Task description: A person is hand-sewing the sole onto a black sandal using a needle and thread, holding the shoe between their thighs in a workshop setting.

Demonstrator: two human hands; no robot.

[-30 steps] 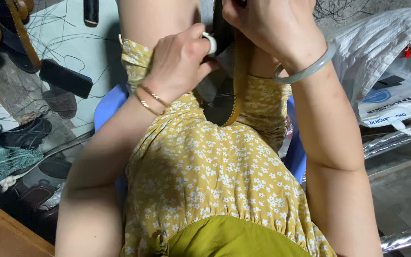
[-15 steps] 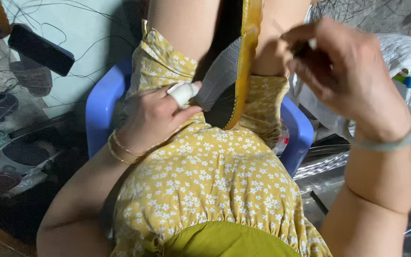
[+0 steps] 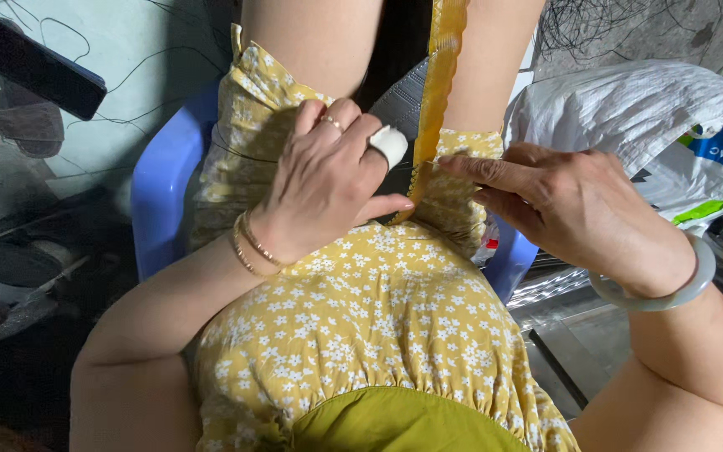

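Yellow strip (image 3: pixel 438 92) ran lengthwise away from the body between the knees, over a dark grey piece (image 3: pixel 395 105). Left hand (image 3: pixel 324 180) pinched its near end — thumb closed on it. Right hand (image 3: pixel 575 205) lay just beside, fingers loose, forefinger touching the edge.

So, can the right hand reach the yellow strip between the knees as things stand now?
Probably yes. The right hand already points its fingers at the edge of the yellow strip, and nothing lies between them. The left hand rests at the strip's other side, not across the way.
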